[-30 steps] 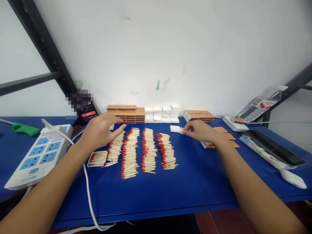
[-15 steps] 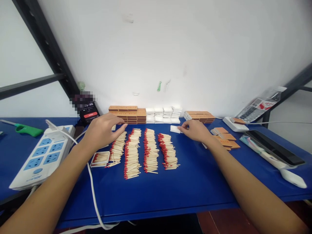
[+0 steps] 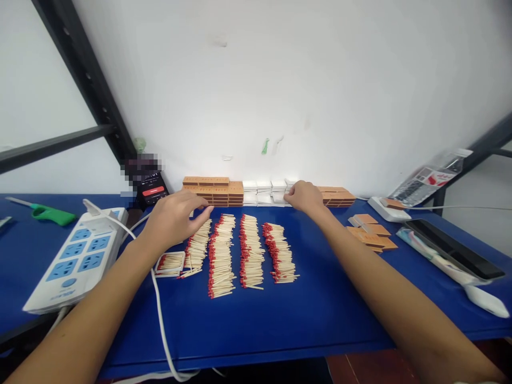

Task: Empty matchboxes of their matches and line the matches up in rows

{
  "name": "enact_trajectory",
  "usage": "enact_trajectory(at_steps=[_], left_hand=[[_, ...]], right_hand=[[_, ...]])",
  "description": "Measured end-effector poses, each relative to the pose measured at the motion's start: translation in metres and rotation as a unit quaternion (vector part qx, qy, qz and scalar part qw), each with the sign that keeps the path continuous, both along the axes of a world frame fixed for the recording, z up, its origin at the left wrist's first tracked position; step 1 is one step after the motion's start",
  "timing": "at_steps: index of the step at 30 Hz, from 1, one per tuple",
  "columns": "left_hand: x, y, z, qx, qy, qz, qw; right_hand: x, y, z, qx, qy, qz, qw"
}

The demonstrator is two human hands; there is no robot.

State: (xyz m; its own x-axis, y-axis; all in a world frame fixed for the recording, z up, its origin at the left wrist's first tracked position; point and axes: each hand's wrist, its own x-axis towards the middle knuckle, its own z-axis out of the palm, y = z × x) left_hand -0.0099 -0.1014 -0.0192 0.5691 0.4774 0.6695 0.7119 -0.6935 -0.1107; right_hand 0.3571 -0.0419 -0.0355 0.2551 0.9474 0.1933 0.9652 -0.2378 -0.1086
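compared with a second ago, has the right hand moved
Yes: the right hand moved left and toward the wall, to the right end of the white stacks.

Small white boxes [image 3: 250, 198] stand in stacked columns at the back of the blue desk [image 3: 280, 330]; red-tipped matches [image 3: 222, 258] lie nearer, in four rough rows.

Matches [image 3: 252, 253] in front — trays [image 3: 263, 199], matchboxes [image 3: 235, 194] behind.

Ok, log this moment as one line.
Left hand: open, near matches | Right hand: at white trays, grip unclear | Matches: four rows | Brown boxes: stacked either side of white trays
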Motion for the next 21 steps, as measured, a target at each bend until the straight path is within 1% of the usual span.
enact_trajectory(at_steps=[2, 6, 11, 13, 15, 18, 20, 21], left_hand=[[0.000, 0.000, 0.000, 0.005, 0.002, -0.003, 1.000], [0.000, 0.000, -0.001, 0.008, 0.000, -0.004, 1.000], [0.001, 0.000, -0.002, 0.011, 0.005, -0.002, 1.000], [0.001, 0.000, -0.002, 0.011, 0.009, -0.001, 1.000], [0.001, 0.000, -0.001, 0.010, 0.010, 0.001, 1.000], [0.001, -0.001, -0.002, 0.003, 0.010, 0.007, 1.000], [0.001, -0.001, -0.002, -0.003, 0.010, 0.010, 1.000], [0.001, -0.001, -0.002, -0.005, 0.010, 0.010, 1.000]], right_hand=[[-0.004, 0.006, -0.005, 0.000, 0.002, -0.008, 1.000], [-0.006, 0.008, -0.013, 0.003, -0.004, 0.001, 1.000], [-0.005, 0.003, -0.011, 0.011, -0.008, 0.003, 1.000], [-0.004, 0.001, -0.010, 0.029, -0.009, 0.020, 0.999], [-0.005, -0.002, -0.010, 0.064, -0.003, 0.063, 0.996], [-0.010, -0.004, -0.013, 0.110, 0.017, 0.175, 0.978], [-0.014, -0.003, -0.017, 0.107, 0.024, 0.241, 0.964], [-0.017, -0.002, -0.019, 0.098, 0.022, 0.263, 0.960]])
